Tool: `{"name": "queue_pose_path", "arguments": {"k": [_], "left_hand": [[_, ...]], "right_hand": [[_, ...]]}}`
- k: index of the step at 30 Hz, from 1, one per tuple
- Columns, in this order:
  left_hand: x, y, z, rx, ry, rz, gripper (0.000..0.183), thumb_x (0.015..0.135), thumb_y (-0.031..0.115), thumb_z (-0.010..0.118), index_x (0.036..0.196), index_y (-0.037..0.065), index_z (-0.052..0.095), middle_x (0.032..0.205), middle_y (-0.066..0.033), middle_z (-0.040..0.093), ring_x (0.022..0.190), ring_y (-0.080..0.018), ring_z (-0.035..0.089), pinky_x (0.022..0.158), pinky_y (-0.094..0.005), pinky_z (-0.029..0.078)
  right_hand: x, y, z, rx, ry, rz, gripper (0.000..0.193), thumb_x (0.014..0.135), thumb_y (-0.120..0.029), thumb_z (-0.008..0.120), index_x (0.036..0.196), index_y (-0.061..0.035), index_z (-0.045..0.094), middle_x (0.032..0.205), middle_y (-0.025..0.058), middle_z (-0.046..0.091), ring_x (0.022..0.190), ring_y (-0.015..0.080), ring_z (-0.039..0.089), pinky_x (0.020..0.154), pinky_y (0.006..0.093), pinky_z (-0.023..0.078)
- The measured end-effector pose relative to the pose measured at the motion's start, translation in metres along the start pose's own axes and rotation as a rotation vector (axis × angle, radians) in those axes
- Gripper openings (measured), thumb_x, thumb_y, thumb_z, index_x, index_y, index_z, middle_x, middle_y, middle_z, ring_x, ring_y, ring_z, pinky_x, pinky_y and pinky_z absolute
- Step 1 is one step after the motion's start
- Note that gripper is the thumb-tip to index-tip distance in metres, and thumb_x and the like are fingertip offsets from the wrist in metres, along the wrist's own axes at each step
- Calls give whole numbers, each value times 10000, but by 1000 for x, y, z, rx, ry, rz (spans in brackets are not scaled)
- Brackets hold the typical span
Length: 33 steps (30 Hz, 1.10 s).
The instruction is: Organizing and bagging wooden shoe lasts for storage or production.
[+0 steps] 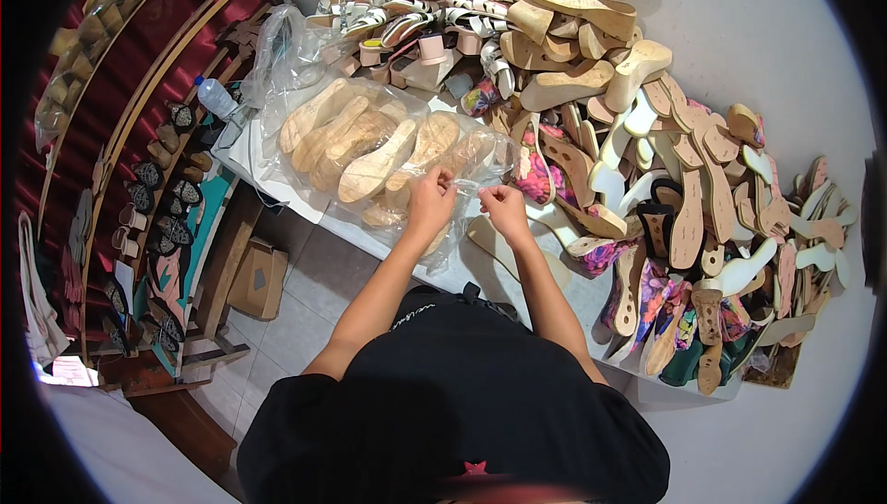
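Observation:
A large clear plastic bag (pixel 277 139) lies on the table in front of me. Inside it are several wooden shoe soles (pixel 377 160), pale and foot-shaped. My left hand (pixel 433 197) is closed at the bag's right end, its fingers pinching the film. Just to its right, my right hand (pixel 504 208) has its fingertips pressed together at the edge of the same film. Crumpled plastic stretches between the two hands. Beside my right hand lies a flat pale sole (pixel 499 247), partly covered by my forearm.
White strappy sandals (pixel 407 19) are heaped at the back. Wooden lasts (pixel 591 5) and loose insoles (pixel 688 218) pile up on the right, with floral shoes (pixel 540 171) among them. A rack (pixel 139 134) of shoes stands left, near a water bottle (pixel 215 97). A cardboard box (pixel 259 278) sits on the floor.

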<state>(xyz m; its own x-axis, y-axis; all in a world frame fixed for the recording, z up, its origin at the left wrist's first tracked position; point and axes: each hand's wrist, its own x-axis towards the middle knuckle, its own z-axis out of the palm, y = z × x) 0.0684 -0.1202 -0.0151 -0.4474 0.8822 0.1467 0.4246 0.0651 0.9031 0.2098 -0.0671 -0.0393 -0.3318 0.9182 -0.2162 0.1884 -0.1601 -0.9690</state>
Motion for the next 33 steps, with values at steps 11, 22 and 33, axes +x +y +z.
{"name": "queue_pose_path", "arguments": {"k": [11, 22, 33], "left_hand": [[-17, 15, 4, 181, 90, 564, 139, 678, 44, 622, 800, 4, 569, 863, -114, 545, 786, -300, 537, 690, -387, 447], [-6, 11, 0, 151, 43, 65, 175, 726, 121, 641, 861, 25, 586, 829, -124, 546, 788, -287, 534, 663, -374, 432], [-5, -24, -5, 344, 281, 364, 157, 731, 156, 633, 870, 85, 618, 880, -52, 544, 858, -231, 502, 747, -360, 379]], "right_hand": [[-11, -48, 4, -270, 104, -233, 268, 768, -214, 610, 716, 49, 623, 553, 93, 591, 498, 127, 563, 496, 278, 435], [14, 3, -5, 4, 117, -259, 203, 776, -163, 613, 820, 35, 610, 656, 44, 580, 573, 91, 523, 534, 231, 424], [38, 42, 46, 181, -66, 1, 1003, 772, -343, 645, 1347, 26, -90, 1335, 292, 192, 1173, 321, 360, 921, 343, 377]]}}
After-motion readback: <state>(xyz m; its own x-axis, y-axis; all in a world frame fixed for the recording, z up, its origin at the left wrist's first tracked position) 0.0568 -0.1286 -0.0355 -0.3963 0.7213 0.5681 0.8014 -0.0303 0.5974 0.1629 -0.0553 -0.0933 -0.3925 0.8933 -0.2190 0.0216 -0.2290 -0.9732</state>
